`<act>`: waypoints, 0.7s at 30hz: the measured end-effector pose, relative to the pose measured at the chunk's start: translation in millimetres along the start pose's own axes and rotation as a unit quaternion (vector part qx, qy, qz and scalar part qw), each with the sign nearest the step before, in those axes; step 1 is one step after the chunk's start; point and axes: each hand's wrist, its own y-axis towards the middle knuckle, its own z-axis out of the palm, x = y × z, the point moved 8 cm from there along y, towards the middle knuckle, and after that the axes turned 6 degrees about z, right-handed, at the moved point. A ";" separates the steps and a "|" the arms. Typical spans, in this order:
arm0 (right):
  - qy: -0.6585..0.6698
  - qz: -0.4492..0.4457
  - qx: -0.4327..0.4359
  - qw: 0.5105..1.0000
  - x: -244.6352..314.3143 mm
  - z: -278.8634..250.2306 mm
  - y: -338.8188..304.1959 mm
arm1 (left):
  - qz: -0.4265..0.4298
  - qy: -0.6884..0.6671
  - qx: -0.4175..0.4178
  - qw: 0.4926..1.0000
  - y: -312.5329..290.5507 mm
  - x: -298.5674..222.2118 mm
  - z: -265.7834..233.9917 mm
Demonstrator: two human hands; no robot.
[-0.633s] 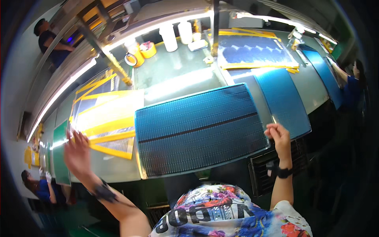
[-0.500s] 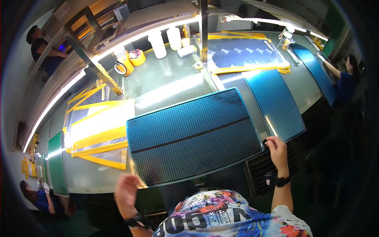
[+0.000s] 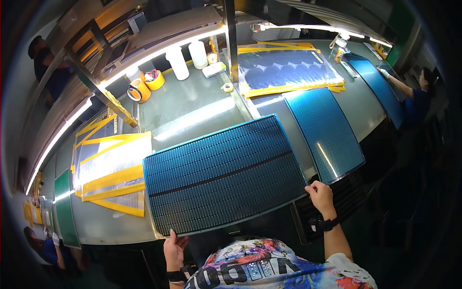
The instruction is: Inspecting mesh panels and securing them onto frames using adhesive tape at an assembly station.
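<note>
A large rectangular blue panel [image 3: 221, 176] lies in front of me, tilted, its near edge reaching past the table edge. Rows of small dark slots cover its face, and one black band crosses it lengthwise. At the panel's near left part, my left hand [image 3: 174, 248] grips the edge, thumb on top and fingers partly hidden below. My right hand [image 3: 322, 196] pinches the near right corner between thumb and fingers. Just right of this panel lies a second blue panel [image 3: 327, 130] with a finer pattern.
Yellow-edged clear sheets [image 3: 115, 168] are stacked at left; more taped sheets [image 3: 291, 70] lie at the back. Orange tape rolls [image 3: 139, 90] and white bottles [image 3: 178, 63] stand behind. A metal post [image 3: 231, 43] rises from the bench. Co-workers are at right [image 3: 419, 98] and left [image 3: 48, 248].
My left hand has moved right and taken hold of the panel's near edge. My right hand has closed on its near right corner. The whole view has shifted slightly.
</note>
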 end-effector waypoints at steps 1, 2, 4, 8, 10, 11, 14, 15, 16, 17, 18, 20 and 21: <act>-0.008 0.005 0.015 1.000 1.7 -0.7 0.8 | 0.018 0.008 -0.012 1.000 -3.4 -5.0 -2.4; -0.053 -0.038 0.007 0.998 12.7 -4.9 0.4 | -0.001 0.052 0.001 0.999 -8.9 -7.0 -4.1; -0.147 -0.091 0.005 0.985 34.8 -12.5 3.5 | -0.040 0.142 0.015 0.989 -20.7 -17.4 -14.4; -0.120 -0.293 -0.018 0.948 109.8 -27.9 22.9 | 0.086 0.480 -0.040 0.872 -18.0 -93.6 -38.7; -0.113 -0.377 0.011 0.919 146.0 -10.1 43.5 | 0.278 0.644 -0.130 0.701 -4.5 -152.9 -20.5; -0.124 -0.446 0.001 0.886 167.2 4.1 52.6 | 0.366 0.567 -0.094 0.732 11.9 -168.6 -1.6; -0.187 -0.347 0.045 0.918 190.3 60.1 118.8 | 0.477 0.559 -0.024 0.678 78.5 -185.0 63.9; -0.208 -0.303 0.047 0.929 192.2 72.2 136.6 | 0.472 0.592 -0.017 0.653 101.3 -184.1 79.9; -0.249 -0.232 0.060 0.938 187.9 82.6 152.9 | 0.449 0.614 -0.019 0.649 121.9 -182.8 87.8; -0.259 -0.216 0.059 0.939 187.3 91.3 152.8 | 0.419 0.637 -0.017 0.646 141.5 -180.1 94.5; -0.274 -0.259 0.058 0.924 193.9 99.3 144.9 | 0.401 0.657 -0.017 0.638 156.6 -177.1 101.2; -0.254 -0.399 0.116 0.873 206.7 117.4 105.6 | 0.388 0.678 -0.021 0.624 170.4 -169.0 108.3; -0.245 -0.460 0.153 0.840 210.1 124.7 83.2 | 0.391 0.689 -0.037 0.609 171.7 -167.5 109.1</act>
